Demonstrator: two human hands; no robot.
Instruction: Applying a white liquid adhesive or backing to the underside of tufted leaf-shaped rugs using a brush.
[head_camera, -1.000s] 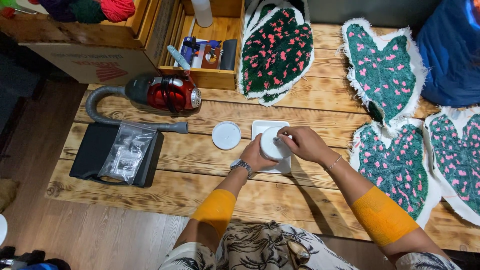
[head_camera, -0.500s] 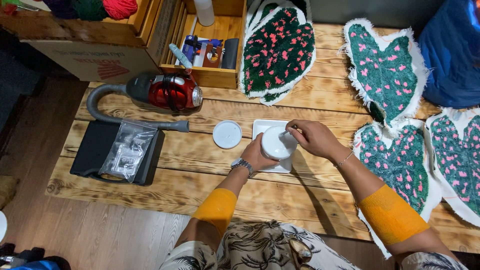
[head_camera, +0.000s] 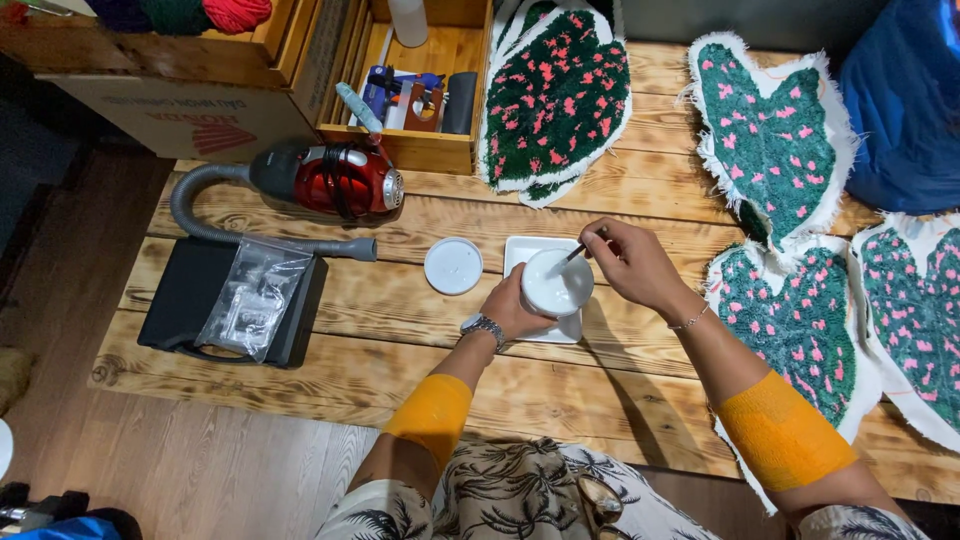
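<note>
White tub (head_camera: 556, 283) sits in your left hand (head_camera: 512, 310), gripped above the square tray (head_camera: 524, 250); your right hand (head_camera: 632, 262) pinches a thin stick (head_camera: 577, 250) into it. Round lid (head_camera: 453, 266) lies just left. Tufted rugs (head_camera: 795, 320) crowd the right; plank table (head_camera: 300, 385) is rough.

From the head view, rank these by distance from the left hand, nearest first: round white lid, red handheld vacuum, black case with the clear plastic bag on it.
1. Round white lid: on the wooden table, just left of the left hand.
2. Red handheld vacuum: farther up and left, by the wooden crate.
3. Black case: far left, at the table's edge.
</note>
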